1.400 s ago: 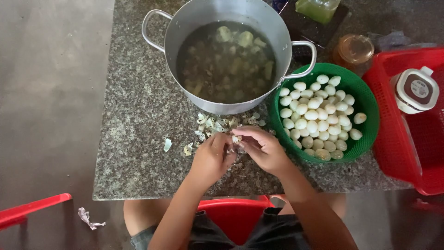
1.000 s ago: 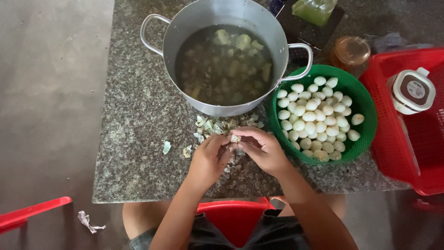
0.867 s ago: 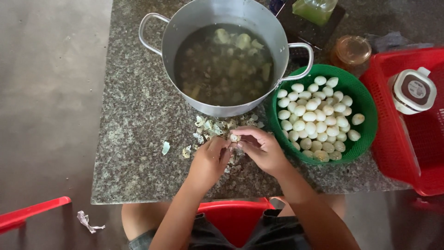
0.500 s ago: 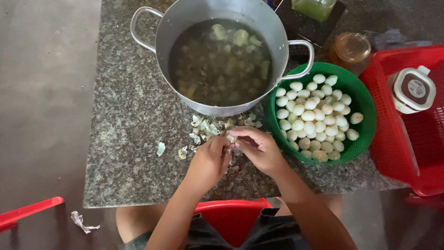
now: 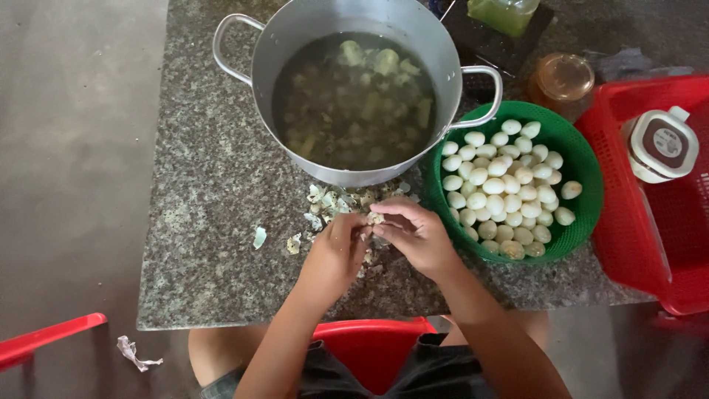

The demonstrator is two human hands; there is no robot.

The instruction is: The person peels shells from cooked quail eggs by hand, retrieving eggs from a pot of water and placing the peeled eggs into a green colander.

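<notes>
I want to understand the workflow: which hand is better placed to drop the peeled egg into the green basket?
Probably the right hand: it lies directly beside the green basket, while the left hand is farther away.

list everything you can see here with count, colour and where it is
metal pot: one, silver, back of the stone table, holds water and eggs
stone table: one, speckled grey
green basket: one, right of pot, full of peeled white eggs
shell bits: many, pale, in front of pot
red crate: one, far right, holds a white jar
small egg: one, between both hands
left hand: pinching the egg
right hand: pinching the egg
</notes>
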